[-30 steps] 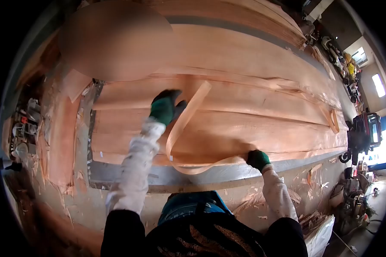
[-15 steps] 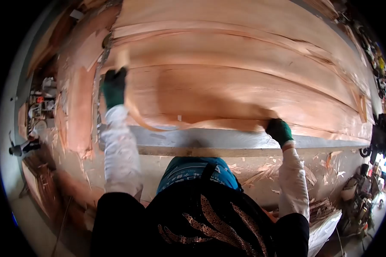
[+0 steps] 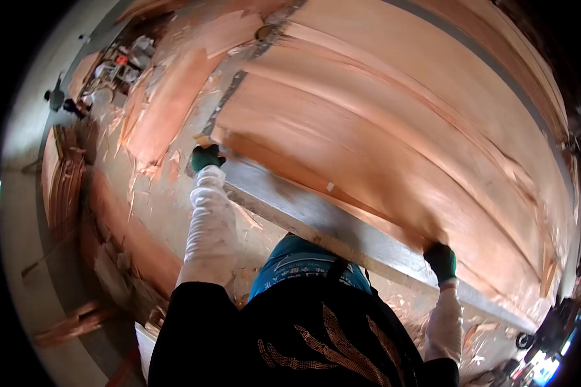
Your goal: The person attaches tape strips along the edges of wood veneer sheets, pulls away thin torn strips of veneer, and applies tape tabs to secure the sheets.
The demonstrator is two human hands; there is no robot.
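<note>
Large thin sheets of wood veneer [image 3: 342, 138] lie overlapping on a metal-edged table [image 3: 290, 198] in front of me. My left hand [image 3: 206, 157], in a dark green glove, is closed at the table's left front corner. A short pale end of a veneer strip [image 3: 202, 139] sticks out beyond its fingers; the rest is hidden. My right hand [image 3: 440, 261], gloved alike, is closed at the front edge of the nearest sheet, toward the right. Its fingertips are hidden in shadow. A small white patch [image 3: 330, 187] shows on the sheet's front edge.
Veneer offcuts [image 3: 168, 106] lie on the floor to the left, beside a stack of sheets [image 3: 63, 180]. Another person [image 3: 61, 100] is far off at the left. At the lower right are a wheel [image 3: 525, 340] and clutter. Scraps litter the floor below the table.
My view has turned, so the table now slants down to the right. My left hand has come down from over the sheets to the table's front corner. My right hand stays at the sheet's edge.
</note>
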